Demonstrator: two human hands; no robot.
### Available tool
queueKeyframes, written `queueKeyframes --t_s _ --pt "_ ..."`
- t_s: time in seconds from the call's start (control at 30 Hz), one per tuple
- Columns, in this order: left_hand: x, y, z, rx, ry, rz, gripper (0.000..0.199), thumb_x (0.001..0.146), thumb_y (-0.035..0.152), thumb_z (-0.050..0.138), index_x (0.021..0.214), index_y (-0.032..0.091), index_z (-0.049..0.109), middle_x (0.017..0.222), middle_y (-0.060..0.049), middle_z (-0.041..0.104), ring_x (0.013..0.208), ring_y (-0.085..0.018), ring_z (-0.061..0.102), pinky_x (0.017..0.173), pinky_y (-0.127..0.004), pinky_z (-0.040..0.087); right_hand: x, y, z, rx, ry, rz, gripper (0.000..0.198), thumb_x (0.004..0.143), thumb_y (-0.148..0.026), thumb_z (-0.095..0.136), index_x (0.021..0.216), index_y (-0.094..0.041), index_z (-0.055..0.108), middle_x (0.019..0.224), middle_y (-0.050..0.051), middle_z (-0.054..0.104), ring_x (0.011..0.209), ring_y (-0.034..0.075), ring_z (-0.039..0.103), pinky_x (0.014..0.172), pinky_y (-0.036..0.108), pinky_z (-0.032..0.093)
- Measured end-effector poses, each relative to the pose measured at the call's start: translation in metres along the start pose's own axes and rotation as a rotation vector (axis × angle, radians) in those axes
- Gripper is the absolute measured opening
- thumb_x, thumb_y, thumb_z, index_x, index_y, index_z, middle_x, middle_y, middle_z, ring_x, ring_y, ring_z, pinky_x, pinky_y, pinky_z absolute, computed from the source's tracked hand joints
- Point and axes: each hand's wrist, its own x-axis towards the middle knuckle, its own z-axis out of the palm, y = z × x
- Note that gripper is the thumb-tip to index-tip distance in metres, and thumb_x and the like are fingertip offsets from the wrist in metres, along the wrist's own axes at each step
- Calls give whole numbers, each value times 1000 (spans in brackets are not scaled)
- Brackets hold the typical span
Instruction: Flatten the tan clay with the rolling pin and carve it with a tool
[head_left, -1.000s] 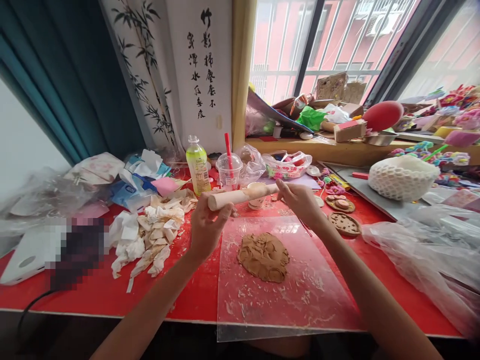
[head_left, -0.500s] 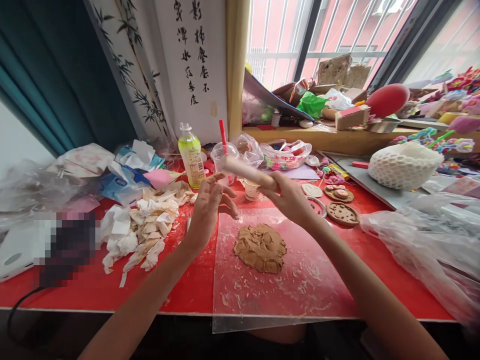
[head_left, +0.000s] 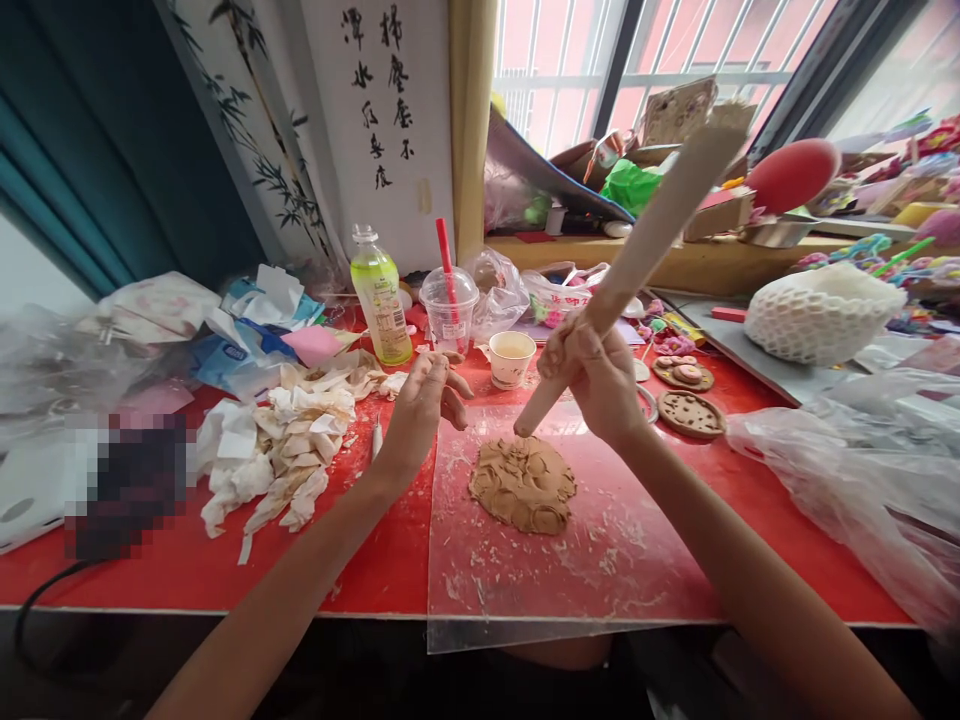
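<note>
My right hand (head_left: 596, 375) is closed around a pale wooden rolling pin (head_left: 664, 225), tilted with its long end up to the right. Its lower tip hangs over the far side of a flattened brown clay slab (head_left: 523, 485), and whether it touches cannot be told. The slab has a lumpy, dented surface and lies on a clear plastic sheet (head_left: 600, 570) dusted with crumbs. Left of the sheet, my left hand (head_left: 427, 405) is raised with fingers apart and slightly bent, holding nothing.
Crumpled tissues (head_left: 300, 440) lie at the left. Behind the hands stand a green drink bottle (head_left: 381, 300), a plastic cup with a red straw (head_left: 448, 310) and a paper cup (head_left: 511, 362). Round clay pieces (head_left: 691, 414) and plastic bags (head_left: 840, 460) are at the right.
The rolling pin has swung from pointing left to standing steeply up to the right in my right hand. My left hand stays open in nearly the same place.
</note>
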Motion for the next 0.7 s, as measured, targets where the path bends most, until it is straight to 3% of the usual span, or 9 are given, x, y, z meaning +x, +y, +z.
queueKeyframes --t_s 0.23,0.47,0.63,0.7 --pt "2 -8 0 18 -82 -10 29 92 45 42 95 18 49 68 2 59 46 -7 53 46 -21 44 -6 14 8 -155 -177 156 27 85 -47 53 77 -22 46 68 -2 47 60 10 45 59 29 40" --pt "2 -10 2 37 -112 -76 26 92 42 41 93 17 50 64 3 57 45 -7 51 46 -20 44 -5 1 4 12 -33 -63 17 87 -39 51 82 -24 48 70 -2 46 63 11 47 64 30 42" --pt "3 -11 1 67 -131 -57 31 91 47 42 92 17 50 62 3 57 44 -7 50 46 -20 43 -11 23 5 -227 -207 180 22 86 -42 52 80 -22 47 72 0 48 65 12 46 63 31 40" --pt "4 -11 0 63 -124 -55 30 92 45 41 93 17 50 62 2 57 44 -7 51 46 -20 43 -10 22 4 -231 -186 147 21 85 -42 52 84 -22 47 76 0 48 68 12 46 66 31 41"
